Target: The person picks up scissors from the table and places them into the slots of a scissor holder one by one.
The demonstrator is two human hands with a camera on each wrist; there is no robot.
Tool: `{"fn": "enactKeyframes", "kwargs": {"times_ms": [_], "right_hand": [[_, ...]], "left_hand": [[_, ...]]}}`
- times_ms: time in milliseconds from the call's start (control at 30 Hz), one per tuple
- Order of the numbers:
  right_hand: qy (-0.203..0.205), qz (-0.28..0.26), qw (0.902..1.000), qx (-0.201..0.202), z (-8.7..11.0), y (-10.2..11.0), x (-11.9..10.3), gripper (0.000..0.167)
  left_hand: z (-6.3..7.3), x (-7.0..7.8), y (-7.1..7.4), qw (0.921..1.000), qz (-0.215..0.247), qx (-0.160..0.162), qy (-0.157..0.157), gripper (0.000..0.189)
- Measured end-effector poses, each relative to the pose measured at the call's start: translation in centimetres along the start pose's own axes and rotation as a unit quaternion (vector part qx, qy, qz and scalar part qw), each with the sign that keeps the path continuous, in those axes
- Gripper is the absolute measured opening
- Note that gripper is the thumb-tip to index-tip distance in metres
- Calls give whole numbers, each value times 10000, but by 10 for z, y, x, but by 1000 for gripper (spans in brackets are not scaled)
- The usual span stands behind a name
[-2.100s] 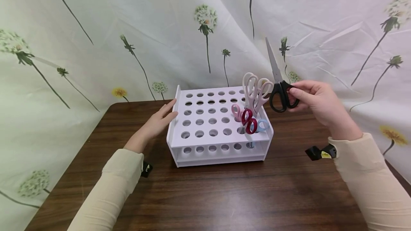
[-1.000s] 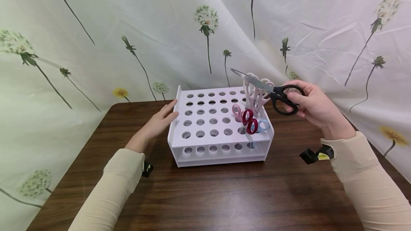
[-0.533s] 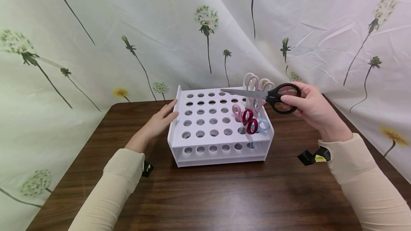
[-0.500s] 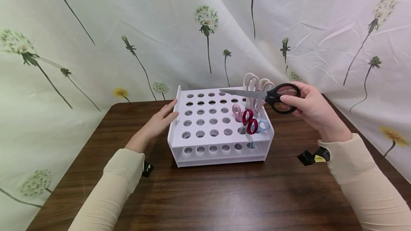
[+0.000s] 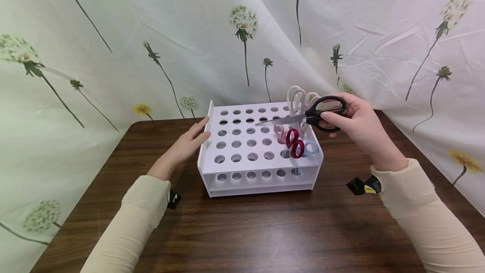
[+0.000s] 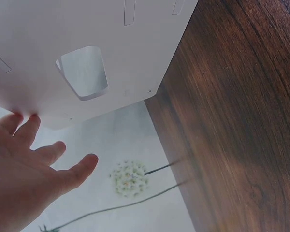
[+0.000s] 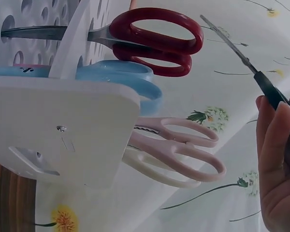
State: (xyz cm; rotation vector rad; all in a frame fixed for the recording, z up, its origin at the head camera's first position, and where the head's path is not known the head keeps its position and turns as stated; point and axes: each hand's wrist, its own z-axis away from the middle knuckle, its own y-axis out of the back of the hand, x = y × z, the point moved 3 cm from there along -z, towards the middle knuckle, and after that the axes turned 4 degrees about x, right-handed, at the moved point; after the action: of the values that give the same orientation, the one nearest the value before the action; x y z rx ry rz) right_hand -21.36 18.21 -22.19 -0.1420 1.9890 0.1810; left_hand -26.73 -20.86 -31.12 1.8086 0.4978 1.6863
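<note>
My right hand (image 5: pixel 358 123) pinches a pair of black-handled scissors (image 5: pixel 326 113) by the handles. Their blades point left over the white rack (image 5: pixel 246 168), whose top has rows of round holes. In the right wrist view the scissors (image 7: pixel 268 87) stand apart from the rack. My left hand (image 5: pixel 185 144) rests its straight fingertips against the rack's left side panel, seen also in the left wrist view at the panel (image 6: pixel 121 58). In the rack's right-hand holes stand red scissors (image 5: pixel 297 148), light blue scissors (image 5: pixel 311 147), pink scissors (image 5: pixel 279 132) and pale-handled scissors (image 5: pixel 293 96).
The rack stands on a dark wooden table (image 5: pixel 242 231). A white cloth (image 5: pixel 182 33) printed with dandelions hangs behind and beside the table. A small black camera (image 5: pixel 365 186) is strapped at my right wrist, another camera (image 5: pixel 173 199) at my left.
The black scissors have swung from blades up to blades pointing left and slightly down. My right hand has moved left and now holds them over the rack. My left hand stays in place.
</note>
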Motion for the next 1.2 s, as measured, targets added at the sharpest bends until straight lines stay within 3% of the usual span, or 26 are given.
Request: {"fn": "enactKeyframes", "kwargs": {"times_ms": [633, 1200], "right_hand": [[264, 296, 9990, -224, -9, -10, 8, 13], [-19, 394, 9978, -538, -10, -15, 13, 16]], "left_hand": [[-4, 0, 0, 9995, -132, 90, -261, 60], [-4, -1, 0, 9997, -79, 94, -228, 60]]}}
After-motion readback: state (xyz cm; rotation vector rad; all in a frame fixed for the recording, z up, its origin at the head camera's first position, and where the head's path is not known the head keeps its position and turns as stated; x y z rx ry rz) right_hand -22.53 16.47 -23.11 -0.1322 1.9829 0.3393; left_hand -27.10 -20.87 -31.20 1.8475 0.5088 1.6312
